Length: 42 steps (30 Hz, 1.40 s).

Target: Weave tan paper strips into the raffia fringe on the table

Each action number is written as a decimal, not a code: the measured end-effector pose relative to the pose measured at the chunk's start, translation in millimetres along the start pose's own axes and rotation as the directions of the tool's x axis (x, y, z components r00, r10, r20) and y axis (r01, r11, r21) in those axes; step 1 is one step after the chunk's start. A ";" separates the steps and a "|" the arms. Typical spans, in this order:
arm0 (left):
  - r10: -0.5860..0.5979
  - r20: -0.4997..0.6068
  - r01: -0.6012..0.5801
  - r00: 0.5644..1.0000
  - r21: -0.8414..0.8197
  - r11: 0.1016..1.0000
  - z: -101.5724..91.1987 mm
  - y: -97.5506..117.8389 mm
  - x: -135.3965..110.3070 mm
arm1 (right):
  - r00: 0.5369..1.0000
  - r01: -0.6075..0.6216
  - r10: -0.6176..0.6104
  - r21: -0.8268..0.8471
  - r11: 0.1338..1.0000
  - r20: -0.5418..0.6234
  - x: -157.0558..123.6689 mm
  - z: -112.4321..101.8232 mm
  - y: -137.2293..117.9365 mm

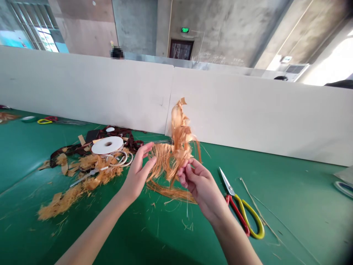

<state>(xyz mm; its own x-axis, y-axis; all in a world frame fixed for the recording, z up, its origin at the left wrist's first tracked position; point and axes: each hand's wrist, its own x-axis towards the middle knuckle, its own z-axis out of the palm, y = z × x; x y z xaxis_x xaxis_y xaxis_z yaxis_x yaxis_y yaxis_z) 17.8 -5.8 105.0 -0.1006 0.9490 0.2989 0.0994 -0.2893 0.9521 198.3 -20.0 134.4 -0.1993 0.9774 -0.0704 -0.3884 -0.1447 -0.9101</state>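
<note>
My right hand (199, 183) is closed in a pinch on a frayed piece of orange ribbon (179, 137) that stands upright above the green table (289, 198). Loose orange threads (162, 162) fan out from its lower end. My left hand (138, 170) is beside those threads with its fingers stretched out, the fingertips touching the fringe. More orange threads (171, 192) lie on the table under both hands.
Scissors with red and yellow handles (242, 208) lie to the right of my right hand. A white tape roll (107, 145), dark ribbon and a heap of orange scraps (79, 176) sit to the left. Another pair of scissors (51, 120) lies far left. A white partition (248, 110) bounds the table.
</note>
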 end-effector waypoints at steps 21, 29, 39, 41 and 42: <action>0.002 0.429 0.279 0.903 -0.591 0.757 20.7 53.5 42.3 | 0.876 -0.385 0.289 0.199 0.901 0.387 -10.3 13.7 8.2; -0.064 0.604 0.529 0.794 -0.636 0.562 18.3 38.0 45.3 | 0.836 -0.446 0.315 0.222 0.867 0.450 -15.6 12.1 -0.1; -0.257 -0.273 0.102 0.927 -0.476 0.874 6.3 0.3 39.7 | 0.993 0.018 0.003 -0.168 0.986 0.119 -16.6 14.2 0.6; -0.148 -0.493 -0.053 0.858 -0.370 0.928 1.4 2.3 30.0 | 0.993 0.084 -0.062 -0.217 0.973 0.104 -14.1 13.8 4.6; -0.086 -0.571 -0.121 0.817 -0.314 0.942 -0.3 5.7 23.6 | 0.992 0.101 -0.079 -0.229 0.968 0.103 -13.1 13.6 6.3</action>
<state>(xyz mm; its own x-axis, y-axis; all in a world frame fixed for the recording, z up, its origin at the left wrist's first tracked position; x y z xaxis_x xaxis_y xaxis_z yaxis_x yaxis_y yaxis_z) 15.7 14.9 117.5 -0.6557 0.7281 0.1996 -0.2054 -0.4264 0.8809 186.2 -35.8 135.1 -0.2596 0.9647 0.0444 -0.1899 -0.0060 -0.9818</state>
